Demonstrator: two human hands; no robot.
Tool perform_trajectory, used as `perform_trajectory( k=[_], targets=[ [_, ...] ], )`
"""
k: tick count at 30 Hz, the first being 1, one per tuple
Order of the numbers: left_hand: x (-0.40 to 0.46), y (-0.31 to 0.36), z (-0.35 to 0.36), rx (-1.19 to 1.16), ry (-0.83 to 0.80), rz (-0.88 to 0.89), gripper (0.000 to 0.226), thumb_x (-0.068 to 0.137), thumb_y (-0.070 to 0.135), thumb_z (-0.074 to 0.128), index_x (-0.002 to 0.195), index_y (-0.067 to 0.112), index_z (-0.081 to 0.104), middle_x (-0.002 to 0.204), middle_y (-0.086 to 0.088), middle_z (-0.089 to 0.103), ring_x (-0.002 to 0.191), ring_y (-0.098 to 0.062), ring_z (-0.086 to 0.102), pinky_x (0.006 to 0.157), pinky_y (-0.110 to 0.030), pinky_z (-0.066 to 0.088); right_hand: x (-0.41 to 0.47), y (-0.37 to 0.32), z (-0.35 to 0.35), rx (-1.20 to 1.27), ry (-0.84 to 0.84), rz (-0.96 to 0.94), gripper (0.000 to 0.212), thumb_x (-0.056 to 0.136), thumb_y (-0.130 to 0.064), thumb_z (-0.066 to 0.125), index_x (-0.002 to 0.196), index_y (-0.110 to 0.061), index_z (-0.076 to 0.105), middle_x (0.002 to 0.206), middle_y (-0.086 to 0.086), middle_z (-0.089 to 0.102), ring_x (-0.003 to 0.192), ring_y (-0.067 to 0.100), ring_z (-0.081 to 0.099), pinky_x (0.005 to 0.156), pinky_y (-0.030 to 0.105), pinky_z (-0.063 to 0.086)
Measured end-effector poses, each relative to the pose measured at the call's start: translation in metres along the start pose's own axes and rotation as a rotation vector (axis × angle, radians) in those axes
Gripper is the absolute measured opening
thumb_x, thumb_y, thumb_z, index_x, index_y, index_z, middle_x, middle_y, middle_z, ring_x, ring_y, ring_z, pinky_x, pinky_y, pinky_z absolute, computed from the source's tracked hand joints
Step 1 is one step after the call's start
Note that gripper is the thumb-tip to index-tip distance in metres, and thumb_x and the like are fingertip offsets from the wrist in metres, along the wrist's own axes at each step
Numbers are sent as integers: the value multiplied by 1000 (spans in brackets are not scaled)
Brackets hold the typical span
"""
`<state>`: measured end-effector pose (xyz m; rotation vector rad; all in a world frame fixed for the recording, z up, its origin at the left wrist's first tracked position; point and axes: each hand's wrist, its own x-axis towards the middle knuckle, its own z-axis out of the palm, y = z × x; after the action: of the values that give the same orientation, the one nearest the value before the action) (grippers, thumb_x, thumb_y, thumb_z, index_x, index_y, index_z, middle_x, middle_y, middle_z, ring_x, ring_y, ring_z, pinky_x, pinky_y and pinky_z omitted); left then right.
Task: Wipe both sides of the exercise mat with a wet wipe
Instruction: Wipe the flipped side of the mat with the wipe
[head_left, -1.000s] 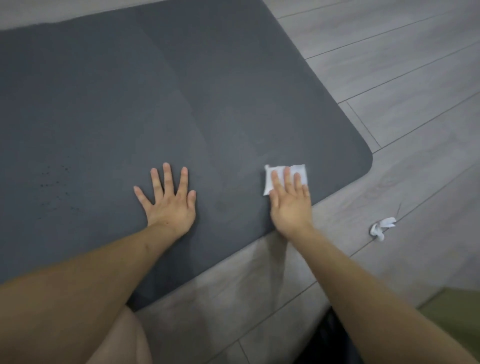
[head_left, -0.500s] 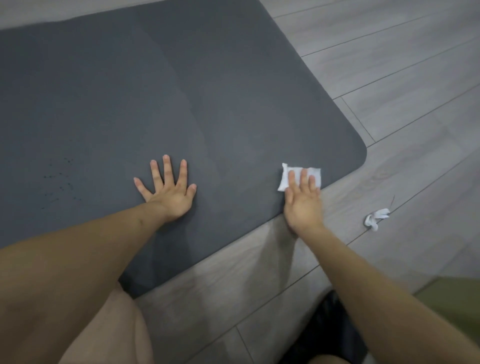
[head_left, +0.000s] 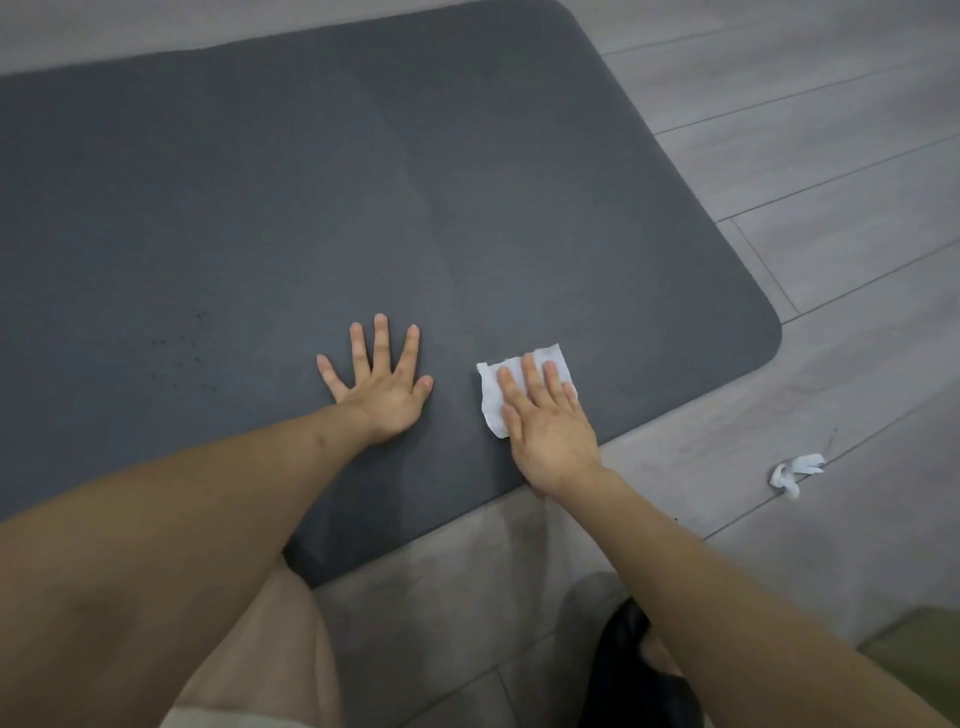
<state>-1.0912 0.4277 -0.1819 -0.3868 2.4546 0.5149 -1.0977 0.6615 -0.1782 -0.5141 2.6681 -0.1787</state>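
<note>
My right hand flat on the wet wipe, slid back toward 9 o'clock | my left hand spread wide, presses the mat | mat on floor | this side not finished.

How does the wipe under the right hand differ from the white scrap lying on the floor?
The wipe lies spread flat on the mat, while the scrap is crumpled and twisted on the bare floor. The wipe is pressed under the right hand; nothing touches the scrap. The wipe looks larger than the scrap. Both are white.
</note>
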Motion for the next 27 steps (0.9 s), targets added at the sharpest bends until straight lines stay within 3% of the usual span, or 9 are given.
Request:
perform_trajectory(
  k=[4, 8, 11, 13, 17, 27],
  targets=[
    [1, -5, -2, -65, 29, 21, 65, 107, 49, 28, 159, 48, -11, 165, 9, -35, 152, -23, -33, 114, -69, -19, 44, -21, -7, -86, -44, -47, 58, 109, -42, 11, 162, -34, -10, 169, -1, -23, 154, 27, -23, 126, 43, -12],
    [2, -27, -13, -23, 316, 118, 49, 106, 35, 34, 154, 48, 29, 166, 11, 14, 150, -20, 13, 113, -57, 13, 86, -41, -14, -120, -59, -74, 59, 107, -47, 6, 159, -36, -20, 166, -1, -30, 152, 29, -30, 125, 46, -14],
    [19, -49, -25, 54, 440, 159, 48, 105, 32, 38, 153, 40, 37, 161, 8, 28, 144, -21, 24, 112, -50, 19, 119, -51, -20, -151, -26, -109, 60, 106, -47, 4, 159, -35, -21, 166, -1, -31, 152, 29, -31, 125, 47, -13],
    [37, -63, -40, 10, 485, 79, 51, 106, 32, 37, 156, 34, 35, 166, 4, 23, 153, -24, 16, 119, -51, 14, 143, -60, -27, -143, -17, -125, 60, 106, -46, 4, 159, -35, -21, 166, -1, -30, 152, 27, -31, 125, 47, -13],
    [83, -90, -74, 65, 456, 1, 57, 108, 41, 22, 164, 33, 13, 173, 2, -3, 159, -24, -11, 125, -58, -7, 200, -76, -40, -159, 55, -167, 58, 106, -45, 3, 160, -36, -18, 168, -2, -26, 153, 25, -28, 125, 47, -11],
    [194, -148, -176, 52, 521, -99, 60, 106, 48, 19, 164, 34, 10, 173, 3, -4, 158, -28, -12, 127, -55, -5, 374, -148, -81, -134, 144, -134, 58, 105, -47, 4, 160, -39, -13, 169, -2, -22, 155, 26, -21, 126, 48, -9]
  ],
)
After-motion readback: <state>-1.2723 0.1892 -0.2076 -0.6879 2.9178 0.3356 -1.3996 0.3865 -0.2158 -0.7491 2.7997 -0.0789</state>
